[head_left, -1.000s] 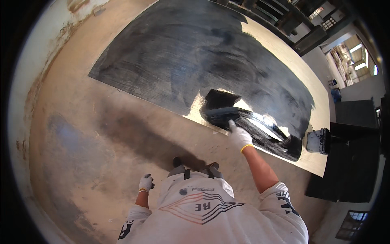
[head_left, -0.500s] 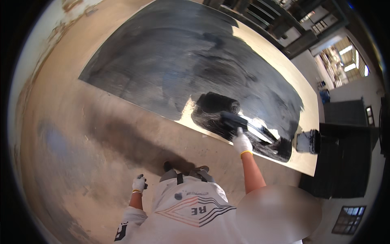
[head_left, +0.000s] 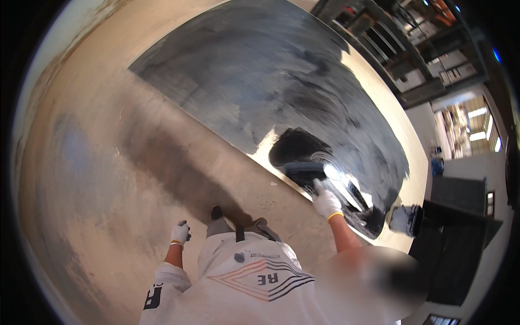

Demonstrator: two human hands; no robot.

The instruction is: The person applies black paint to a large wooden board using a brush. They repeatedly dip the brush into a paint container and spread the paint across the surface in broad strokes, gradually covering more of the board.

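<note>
My right hand (head_left: 327, 203), in a white glove with a yellow cuff, grips a wide, flat black-coated spreading tool (head_left: 304, 169). The tool rests on wet black coating near the close edge of a large pale panel (head_left: 266, 145). Glossy black streaks and a bright reflection lie beside it. Dull dark coating covers most of the panel, while pale bands show along its right side. My left hand (head_left: 180, 232), gloved with dark-stained fingertips, hangs by my side above the floor. Its fingers are loosely bent and slightly apart, with nothing visible in them.
A black-smeared bucket (head_left: 405, 220) stands at the panel's right near corner. Dark boards (head_left: 457, 246) are at the right, and racks or machinery (head_left: 384, 43) line the far right. My shadow falls on the stained floor (head_left: 108, 216); an opening (head_left: 470, 127) shows another work area.
The right hand has drawn the spreading tool toward me and turned it more level, close to the panel's near edge. My view has shifted and turned a little; the left hand stays low.
</note>
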